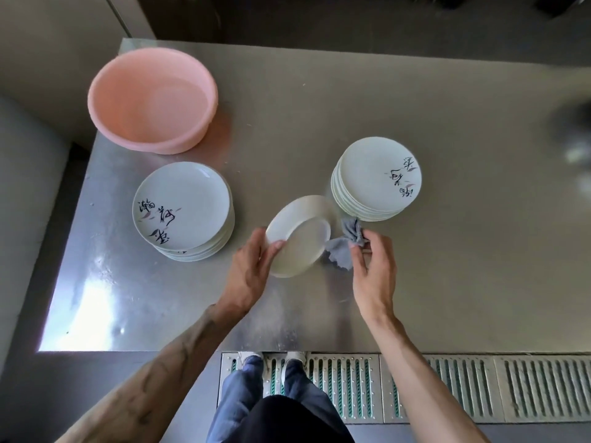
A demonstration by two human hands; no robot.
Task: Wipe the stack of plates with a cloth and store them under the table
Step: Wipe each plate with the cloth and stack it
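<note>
Steel table [319,100]: a single plate [300,235] is held tilted above the near middle of the surface, underside with foot ring facing up. The left hand [252,273] grips its left rim, fingers curled round the edge. The right hand [372,273] pinches a bunched grey cloth [343,251], which touches the plate's right edge.

Left stack of plates [182,206] stands left of the held plate, apart from it, painted face up. Right stack of plates [377,177] stands just beyond the cloth, close enough to crowd the right hand; whether they touch cannot be told. A pink basin [150,97] sits at the far left corner, beyond the left stack. A blurred dark object [572,132] at the far right edge cannot be identified. A slotted floor grate [447,388] runs along the near side of the table, under the person's shoes.
</note>
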